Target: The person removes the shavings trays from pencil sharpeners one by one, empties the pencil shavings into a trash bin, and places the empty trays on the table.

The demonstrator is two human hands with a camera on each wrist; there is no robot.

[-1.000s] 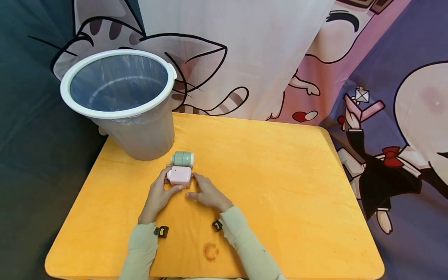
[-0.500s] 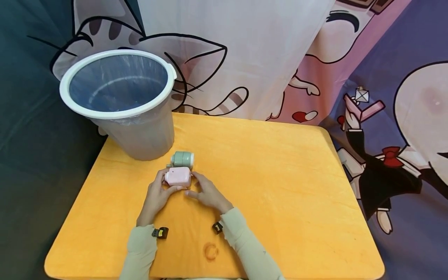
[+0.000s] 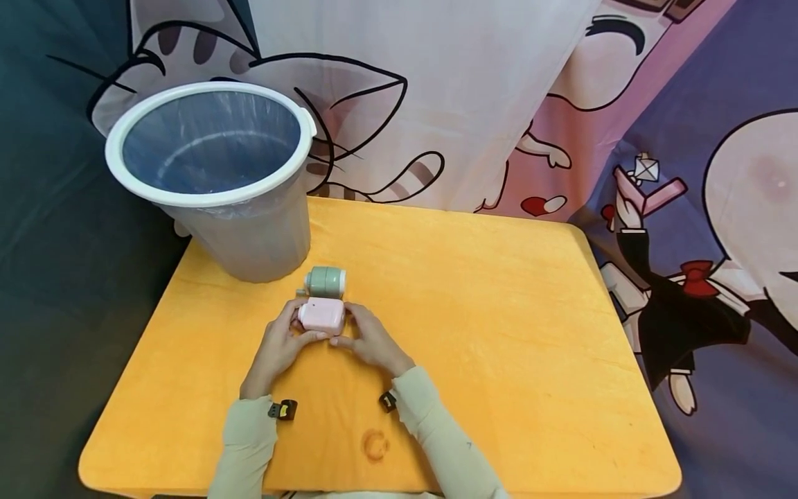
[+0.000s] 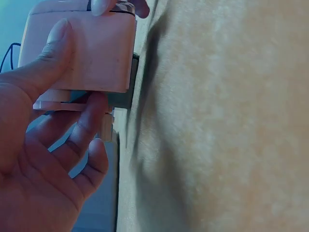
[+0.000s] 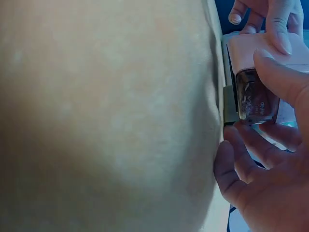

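A pink pencil sharpener (image 3: 322,315) is held between both hands near the left-middle of the table. My left hand (image 3: 279,344) grips its left side, the thumb lying across the pink casing (image 4: 104,53) and fingers behind. On the other side my right hand (image 3: 374,341) pinches the end with the clear, dark-looking shavings drawer (image 5: 256,99); its thumb rests along the pink edge. Just beyond stands a green pencil sharpener (image 3: 325,281), which no hand touches. Part of the pink one's far side is hidden by the fingers.
A tall bin (image 3: 262,239) with a white rim and a clear liner stands at the table's back left corner. The yellow table (image 3: 499,360) has a round brownish mark (image 3: 375,445) near its front edge. Printed curtains (image 3: 474,104) hang behind.
The pink pencil sharpener shifted slightly left, then back right. My right thumb and fingers have closed onto its right end. The green one stays put; the head view has tilted slightly.
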